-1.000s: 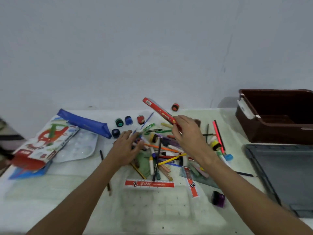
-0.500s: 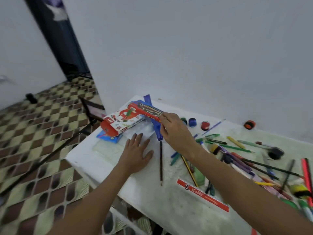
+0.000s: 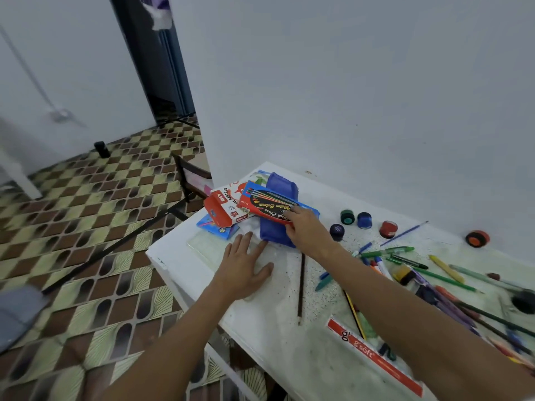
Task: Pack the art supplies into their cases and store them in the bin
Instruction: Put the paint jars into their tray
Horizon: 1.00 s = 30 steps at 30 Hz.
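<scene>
A white table [image 3: 289, 357] stands against a pale wall, its left corner over a brown-and-cream patterned floor [image 3: 86, 215]. At that corner lies a stack of cases: a blue zip pouch [image 3: 279, 183], an oil pastels box [image 3: 224, 208] in red and white, and a flat blue case [image 3: 212, 228] under it. Across the pouch rests a red water colour pencil box [image 3: 266, 205]. The right hand [image 3: 307, 231] grips the near end of that box, fingers curled on its edge. The left hand [image 3: 246, 266] lies flat on a clear plastic palette [image 3: 207, 250], fingers straight and slightly spread. A red g'soft ruler [image 3: 376, 361] lies near the front edge. Loose pens and pencils [image 3: 411, 269] are heaped at the right, and one dark pencil [image 3: 301, 285] lies apart, between the arms. Four small paint pots [image 3: 364, 220] sit near the wall, with an orange-lidded pot [image 3: 477, 238] further right. The bin is out of view.
</scene>
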Tool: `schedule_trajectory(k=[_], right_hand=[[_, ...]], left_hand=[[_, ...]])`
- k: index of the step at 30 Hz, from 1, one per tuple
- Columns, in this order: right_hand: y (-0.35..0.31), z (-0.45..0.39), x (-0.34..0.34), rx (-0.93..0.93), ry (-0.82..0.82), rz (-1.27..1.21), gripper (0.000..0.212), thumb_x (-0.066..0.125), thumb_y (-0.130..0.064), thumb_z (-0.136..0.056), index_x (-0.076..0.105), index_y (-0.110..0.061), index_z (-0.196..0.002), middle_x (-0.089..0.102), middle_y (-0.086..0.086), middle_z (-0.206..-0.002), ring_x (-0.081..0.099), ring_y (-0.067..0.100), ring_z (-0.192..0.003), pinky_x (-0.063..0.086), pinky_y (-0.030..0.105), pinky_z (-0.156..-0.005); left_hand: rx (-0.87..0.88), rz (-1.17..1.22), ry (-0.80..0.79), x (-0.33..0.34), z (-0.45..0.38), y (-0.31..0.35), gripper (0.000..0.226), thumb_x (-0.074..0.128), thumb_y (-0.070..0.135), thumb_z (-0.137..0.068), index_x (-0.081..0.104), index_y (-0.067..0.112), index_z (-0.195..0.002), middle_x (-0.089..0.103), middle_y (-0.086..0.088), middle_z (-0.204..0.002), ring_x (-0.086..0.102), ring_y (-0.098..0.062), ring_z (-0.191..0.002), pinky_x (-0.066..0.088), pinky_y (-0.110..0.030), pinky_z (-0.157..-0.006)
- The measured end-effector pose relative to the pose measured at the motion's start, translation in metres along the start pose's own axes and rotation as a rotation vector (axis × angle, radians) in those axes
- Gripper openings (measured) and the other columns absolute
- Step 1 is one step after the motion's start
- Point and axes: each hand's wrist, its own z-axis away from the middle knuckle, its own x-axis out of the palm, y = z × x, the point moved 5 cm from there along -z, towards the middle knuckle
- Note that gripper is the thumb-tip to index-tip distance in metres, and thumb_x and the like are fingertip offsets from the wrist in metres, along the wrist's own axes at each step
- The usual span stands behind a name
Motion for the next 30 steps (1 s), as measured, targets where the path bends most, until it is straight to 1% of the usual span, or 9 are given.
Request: schedule_trajectory(k=[5,8,11,13,16,19,23,26,30], right_hand=[[0.002,0.007,-0.001,-0.018,-0.033,-0.088,0.04,0.054,-0.016,-0.091,0.055,-0.008,-0.13,0.052,0.012,-0.131,0.046,0.03,-0.12,0.041,0.04,-0.104],[0.002,0.021,-0.012,0.0,-0.004,-0.167,0.041,0.056,-0.02,-0.088,0.056,-0.01,-0.128,0.054,0.01,-0.125,0.051,0.027,-0.112,0.048,0.04,-0.095],[0.003,0.051,-0.031,0.066,0.037,-0.244,0.043,0.057,-0.021,-0.084,0.059,-0.008,-0.125,0.058,0.01,-0.121,0.056,0.024,-0.108,0.045,0.026,-0.093],[0.004,0.079,-0.048,0.104,0.076,-0.25,0.043,0.059,-0.019,-0.08,0.062,-0.008,-0.121,0.062,0.011,-0.119,0.058,0.024,-0.106,0.038,0.017,-0.089],[0.008,0.13,-0.069,0.175,0.133,-0.248,0.036,0.066,-0.011,-0.082,0.064,-0.008,-0.118,0.065,0.012,-0.115,0.058,0.023,-0.106,0.033,0.013,-0.087],[0.016,0.192,-0.088,0.341,0.174,-0.226,0.041,0.067,-0.022,-0.086,0.06,-0.012,-0.126,0.061,0.006,-0.127,0.054,0.018,-0.118,0.035,0.019,-0.097],[0.022,0.276,-0.104,0.542,0.257,-0.247,0.045,0.071,-0.025,-0.084,0.061,-0.013,-0.126,0.062,0.002,-0.126,0.055,0.013,-0.116,0.033,0.005,-0.087],[0.019,0.328,-0.106,0.649,0.28,-0.238,0.051,0.073,-0.037,-0.082,0.061,-0.017,-0.127,0.061,-0.005,-0.125,0.054,0.009,-0.115,0.04,0.018,-0.094],[0.014,0.374,-0.099,0.761,0.28,-0.28,0.063,0.077,-0.046,-0.075,0.056,-0.025,-0.131,0.054,-0.012,-0.13,0.05,0.005,-0.117,0.042,0.024,-0.097]], left_hand=[[-0.003,0.025,-0.017,-0.004,0.002,0.004,0.064,0.036,0.059,-0.094,0.015,0.037,-0.151,0.006,-0.004,-0.161,0.003,-0.026,-0.148,0.008,-0.044,-0.118],[-0.038,0.034,0.071,-0.014,0.004,0.011,0.057,0.042,0.054,-0.095,0.033,0.03,-0.146,0.024,-0.008,-0.156,0.017,-0.027,-0.144,0.016,-0.042,-0.117],[-0.011,0.071,0.261,-0.027,0.011,0.028,0.046,0.052,0.047,-0.092,0.053,0.022,-0.13,0.044,-0.008,-0.139,0.037,-0.024,-0.129,0.036,-0.04,-0.105],[0.073,0.13,0.291,-0.028,0.016,0.045,0.042,0.058,0.042,-0.089,0.059,0.019,-0.124,0.048,-0.007,-0.129,0.042,-0.024,-0.118,0.04,-0.038,-0.096],[0.252,0.256,0.209,-0.021,0.024,0.078,0.044,0.062,0.046,-0.084,0.065,0.016,-0.115,0.052,-0.007,-0.113,0.048,-0.025,-0.106,0.044,-0.037,-0.092],[0.406,0.359,0.073,-0.009,0.037,0.111,0.053,0.06,0.056,-0.078,0.065,0.018,-0.115,0.05,-0.003,-0.105,0.048,-0.023,-0.104,0.039,-0.029,-0.088],[0.51,0.404,-0.11,0.006,0.058,0.146,0.052,0.068,0.056,-0.078,0.06,0.027,-0.121,0.045,0.0,-0.114,0.043,-0.02,-0.115,0.038,-0.033,-0.099],[0.534,0.378,-0.238,0.013,0.07,0.158,0.064,0.067,0.063,-0.075,0.053,0.032,-0.13,0.041,0.002,-0.129,0.036,-0.019,-0.129,0.036,-0.038,-0.107],[0.494,0.311,-0.304,0.011,0.085,0.155,0.08,0.067,0.07,-0.067,0.045,0.037,-0.136,0.034,0.003,-0.141,0.029,-0.018,-0.135,0.033,-0.042,-0.11]])
